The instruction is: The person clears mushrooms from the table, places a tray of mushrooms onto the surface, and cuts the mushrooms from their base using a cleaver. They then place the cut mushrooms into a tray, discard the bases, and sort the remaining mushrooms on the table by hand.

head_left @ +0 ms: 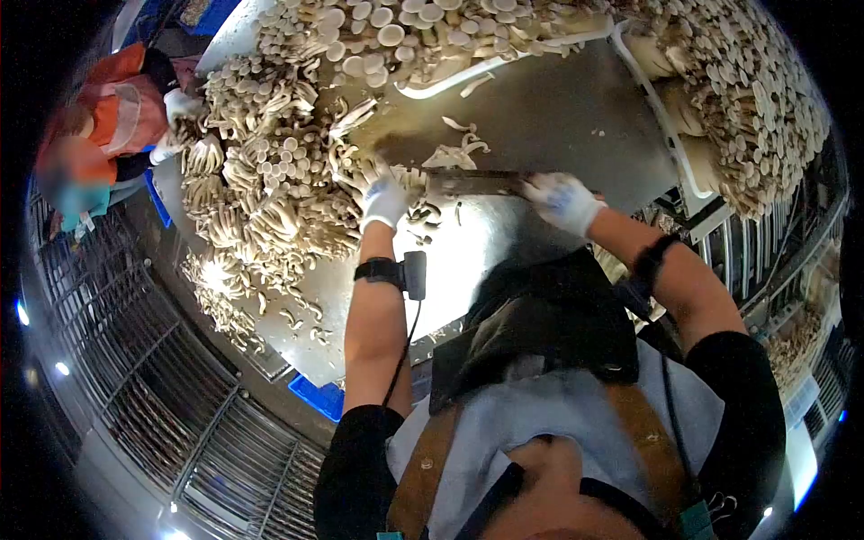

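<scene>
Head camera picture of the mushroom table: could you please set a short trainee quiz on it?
1. True or false: the white-gloved right hand holds the long dark knife, and the blade reaches toward the white-gloved left hand.
2. The pale beige mushroom heaps lie on: A) a grey metal table; B) a wooden board; C) a blue cloth.
3. Fill in: the co-worker at the picture's upper left wears a top of the colour ____.

Key: 1 true; 2 A; 3 orange.
</scene>
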`<state>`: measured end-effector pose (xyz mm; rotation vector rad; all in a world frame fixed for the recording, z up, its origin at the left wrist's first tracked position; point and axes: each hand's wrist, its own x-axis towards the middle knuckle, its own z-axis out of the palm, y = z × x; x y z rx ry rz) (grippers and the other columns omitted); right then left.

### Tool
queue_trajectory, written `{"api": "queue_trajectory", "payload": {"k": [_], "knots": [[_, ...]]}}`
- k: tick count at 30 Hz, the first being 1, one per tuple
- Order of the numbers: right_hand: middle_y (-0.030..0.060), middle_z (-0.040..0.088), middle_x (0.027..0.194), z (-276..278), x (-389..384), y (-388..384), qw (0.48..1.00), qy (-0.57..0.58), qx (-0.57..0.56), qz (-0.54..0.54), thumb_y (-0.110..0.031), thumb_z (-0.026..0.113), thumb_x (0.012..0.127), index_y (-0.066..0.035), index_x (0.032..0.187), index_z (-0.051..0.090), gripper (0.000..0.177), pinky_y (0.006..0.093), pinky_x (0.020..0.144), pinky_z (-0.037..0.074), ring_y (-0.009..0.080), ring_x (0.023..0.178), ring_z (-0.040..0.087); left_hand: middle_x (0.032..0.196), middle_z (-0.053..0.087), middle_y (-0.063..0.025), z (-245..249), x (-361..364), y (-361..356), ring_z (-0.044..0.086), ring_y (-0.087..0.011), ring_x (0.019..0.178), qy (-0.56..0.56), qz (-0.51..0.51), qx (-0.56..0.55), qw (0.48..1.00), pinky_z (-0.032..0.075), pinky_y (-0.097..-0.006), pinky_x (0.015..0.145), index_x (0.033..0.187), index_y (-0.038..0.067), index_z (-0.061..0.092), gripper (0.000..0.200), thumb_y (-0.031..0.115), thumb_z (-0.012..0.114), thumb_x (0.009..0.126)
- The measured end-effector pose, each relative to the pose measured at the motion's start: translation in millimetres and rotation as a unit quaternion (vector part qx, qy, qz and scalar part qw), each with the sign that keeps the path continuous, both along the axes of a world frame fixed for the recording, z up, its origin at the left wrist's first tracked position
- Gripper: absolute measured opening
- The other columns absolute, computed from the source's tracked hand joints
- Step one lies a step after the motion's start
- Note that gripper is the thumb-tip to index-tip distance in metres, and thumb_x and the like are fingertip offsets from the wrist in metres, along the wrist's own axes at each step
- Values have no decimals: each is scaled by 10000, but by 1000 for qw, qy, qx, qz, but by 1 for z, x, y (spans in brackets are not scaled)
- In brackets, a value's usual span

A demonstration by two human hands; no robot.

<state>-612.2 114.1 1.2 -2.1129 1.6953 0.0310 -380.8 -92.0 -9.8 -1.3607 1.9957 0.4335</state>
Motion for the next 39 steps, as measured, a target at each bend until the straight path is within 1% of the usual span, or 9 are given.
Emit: {"api": "queue_trajectory", "payload": {"k": [11, 21, 23, 24, 31, 33, 35, 36, 39], "knots": [[152, 539, 1116, -61, -76, 67, 950, 190, -15, -246, -300, 566, 828, -121, 1201, 487, 421, 436, 858, 445, 293, 1001, 555, 1240, 476, -224, -34, -78, 11, 533, -365, 1057, 164, -100, 59, 980, 439, -435, 880, 1178, 88, 469, 549, 333, 662, 726], [203, 512, 1163, 4, 13, -75, 978, -129, 56, -153, -286, 573, 816, -37, 1193, 443, 470, 433, 919, 418, 343, 1084, 514, 995, 607, -248, 57, -87, 62, 617, -333, 905, 175, 34, 115, 977, 514, -374, 760, 1282, -22, 381, 722, 341, 683, 736], [230, 527, 1133, 4, 13, -63, 947, -213, 92, -221, -212, 534, 829, -14, 1126, 453, 366, 414, 901, 425, 365, 1062, 526, 946, 617, -198, 47, -66, 68, 639, -241, 767, 345, 335, 338, 809, 530, -320, 584, 1330, 24, 322, 672, 224, 664, 787], [234, 539, 1108, 2, 14, -59, 950, -198, 95, -220, -194, 520, 834, -7, 1109, 455, 339, 417, 887, 428, 369, 1043, 535, 915, 622, -130, 57, -62, 72, 617, -158, 668, 457, 485, 481, 569, 500, -243, 477, 1364, 73, 267, 650, 111, 627, 824], [217, 614, 973, 26, 41, -30, 944, -191, 164, -213, -194, 530, 804, -10, 1050, 532, 307, 411, 778, 475, 337, 909, 606, 794, 622, -38, 90, -43, 110, 598, -93, 616, 450, 198, 242, 837, 494, -211, 507, 1034, 20, 592, 282, 217, 630, 836], [180, 639, 917, 29, 45, -26, 902, -309, 269, -135, -219, 555, 811, -9, 1014, 562, 291, 381, 687, 490, 278, 820, 632, 836, 635, -46, 96, -21, 111, 606, -105, 637, 468, 176, 295, 814, 497, -210, 523, 1063, 27, 586, 274, 206, 615, 857], [89, 623, 835, -7, 53, -17, 807, -456, 357, -116, -177, 553, 845, -56, 1030, 564, 222, 364, 646, 470, 247, 716, 602, 870, 637, -57, 94, 6, 115, 604, -111, 650, 571, 340, 444, 601, 498, -221, 517, 1125, 40, 542, 290, 162, 595, 868], [8, 579, 774, 18, 56, -12, 602, -658, 432, -136, -153, 543, 866, -75, 1020, 568, 174, 308, 584, 448, 170, 602, 521, 874, 630, -61, 101, 14, 117, 597, -115, 647, 566, 409, 476, 535, 488, -235, 488, 1195, 51, 488, 345, 138, 576, 873], [68, 588, 844, 48, 72, -26, 447, -783, 382, -201, -171, 528, 885, -32, 1089, 521, 247, 285, 626, 496, 170, 723, 572, 877, 620, -29, 73, 57, 131, 577, -104, 643, 692, 423, 410, 417, 439, -241, 416, 1134, 74, 530, 266, 171, 564, 890]]}}
